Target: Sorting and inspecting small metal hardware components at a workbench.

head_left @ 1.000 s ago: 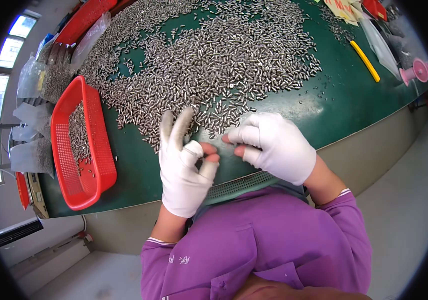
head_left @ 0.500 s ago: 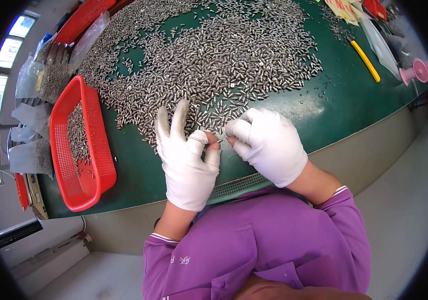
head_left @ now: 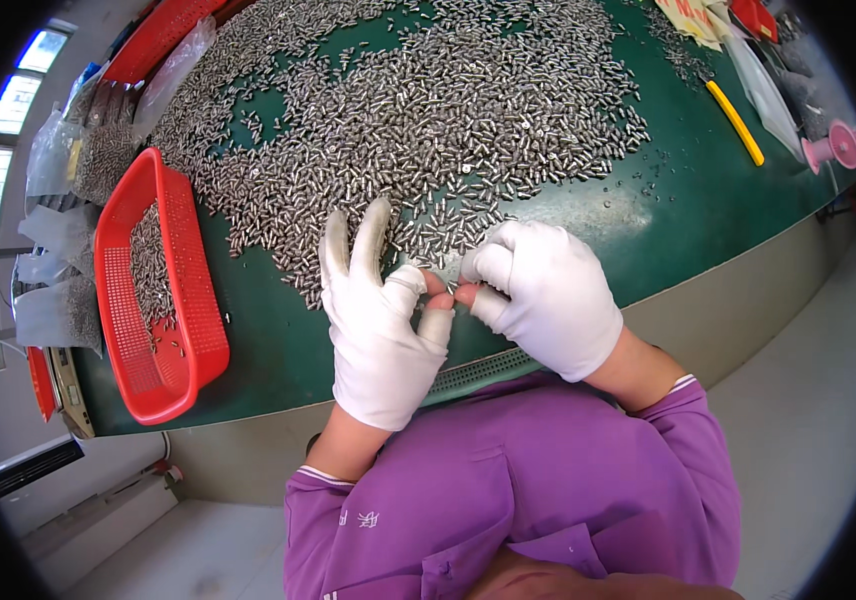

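A wide heap of small silvery metal pins (head_left: 418, 130) covers the green table (head_left: 708, 210). Both my hands wear white gloves with bare fingertips and rest at the heap's near edge. My left hand (head_left: 383, 325) has two fingers stretched up onto the pins, while its thumb and another finger pinch toward the right. My right hand (head_left: 548, 295) is curled, and its fingertips meet those of the left hand. A tiny metal pin (head_left: 448, 290) seems to be pinched where they meet; it is too small to see clearly.
A red mesh basket (head_left: 178, 350) with some pins stands on the table's left. Clear bags of pins (head_left: 78, 160) lie further left. A yellow stick (head_left: 736, 122), a pink object (head_left: 838, 145) and plastic sleeves sit at the far right. The table's front edge runs just below my hands.
My hands have drawn together: the fingertips now touch at the heap's near edge. The left hand's two raised fingers stay stretched over the pins.
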The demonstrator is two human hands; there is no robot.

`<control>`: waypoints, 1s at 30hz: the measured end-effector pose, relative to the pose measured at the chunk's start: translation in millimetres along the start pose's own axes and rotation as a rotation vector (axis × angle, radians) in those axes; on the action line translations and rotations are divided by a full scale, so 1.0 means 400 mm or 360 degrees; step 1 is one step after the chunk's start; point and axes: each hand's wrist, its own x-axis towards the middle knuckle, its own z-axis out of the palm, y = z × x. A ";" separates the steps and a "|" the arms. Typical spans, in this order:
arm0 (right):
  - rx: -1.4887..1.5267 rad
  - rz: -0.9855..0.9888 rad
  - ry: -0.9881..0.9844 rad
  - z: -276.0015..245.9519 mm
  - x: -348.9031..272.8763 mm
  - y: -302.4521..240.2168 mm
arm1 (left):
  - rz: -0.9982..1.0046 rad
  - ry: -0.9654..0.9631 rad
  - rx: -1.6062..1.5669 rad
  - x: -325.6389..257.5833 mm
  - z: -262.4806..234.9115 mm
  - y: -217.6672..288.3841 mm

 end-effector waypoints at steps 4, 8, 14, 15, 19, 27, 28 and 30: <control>0.0000 0.0075 0.0014 0.009 0.005 -0.003 | -0.0021 0.0025 0.0053 0.001 0.009 0.001; 0.0030 0.0088 0.0004 0.008 0.008 -0.005 | -0.0033 0.0025 0.0066 0.001 0.010 0.002; 0.0075 0.0094 0.0030 0.006 0.007 -0.008 | -0.0036 0.0027 0.0018 0.002 0.007 0.005; 0.0061 0.0101 0.0029 0.006 0.007 -0.009 | -0.0033 0.0023 0.0008 0.003 0.005 0.005; 0.0064 0.0081 -0.0001 0.007 0.006 -0.007 | -0.0024 0.0013 0.0012 0.001 0.006 0.002; 0.0150 0.0078 0.0006 -0.004 0.000 -0.012 | -0.0036 -0.0040 -0.0028 0.002 -0.007 0.003; 0.0161 0.0087 -0.0002 -0.005 0.001 -0.013 | -0.0037 -0.0040 -0.0029 0.002 -0.005 0.002; 0.0156 0.0089 -0.0020 -0.010 0.001 -0.014 | -0.0011 -0.0035 -0.0101 0.002 -0.002 -0.002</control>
